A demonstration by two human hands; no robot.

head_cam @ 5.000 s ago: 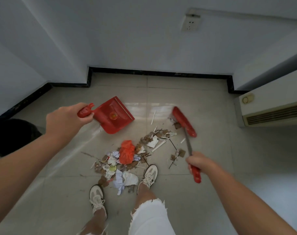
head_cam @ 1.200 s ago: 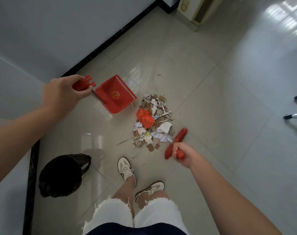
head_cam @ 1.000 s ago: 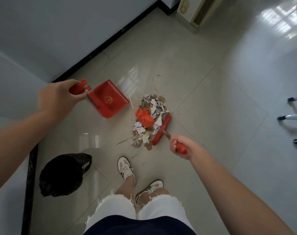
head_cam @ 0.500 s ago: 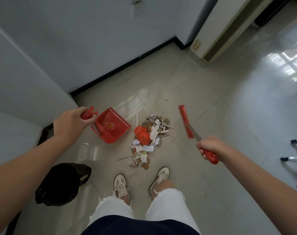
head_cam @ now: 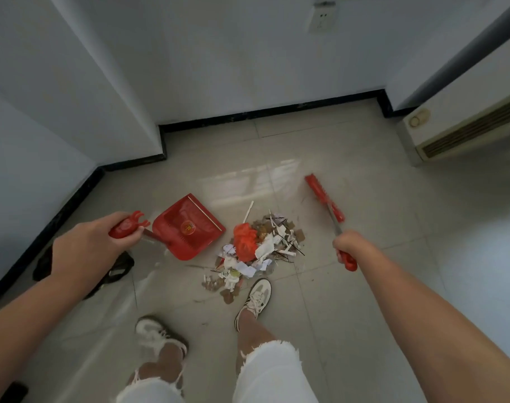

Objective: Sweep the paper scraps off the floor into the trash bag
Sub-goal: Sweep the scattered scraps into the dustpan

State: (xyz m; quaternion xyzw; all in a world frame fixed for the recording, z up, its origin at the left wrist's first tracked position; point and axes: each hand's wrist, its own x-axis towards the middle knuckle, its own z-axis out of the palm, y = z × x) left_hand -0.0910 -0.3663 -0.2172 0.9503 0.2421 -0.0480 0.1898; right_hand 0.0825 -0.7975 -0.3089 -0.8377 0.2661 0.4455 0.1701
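Head view shows your paper scraps [head_cam: 265,251] heaped in a loose pile on the pale tiled floor [head_cam: 364,301], just ahead of your right shoe [head_cam: 255,298]. The pile is torn white sheets, brown cardboard bits and thin dark sticks, with a white strip poking out at the far side. A crumpled orange-red wad [head_cam: 243,238] lies on the pile's left part. A few brown and white bits trail off the near-left edge.

Just left of the pile is the red dustpan [head_cam: 188,226], its pale-edged lip turned toward the scraps. Your left hand [head_cam: 88,245] is clenched round its red handle. To the right, apart from the pile, the red brush [head_cam: 325,199] angles away from you. Your right hand [head_cam: 351,247] grasps the red grip at the end of its metal shaft.

The black trash bag [head_cam: 118,264] lies on the floor under your left forearm, mostly hidden by it, near the black baseboard [head_cam: 73,199]. A cream floor-standing unit [head_cam: 466,126] stands at far right.
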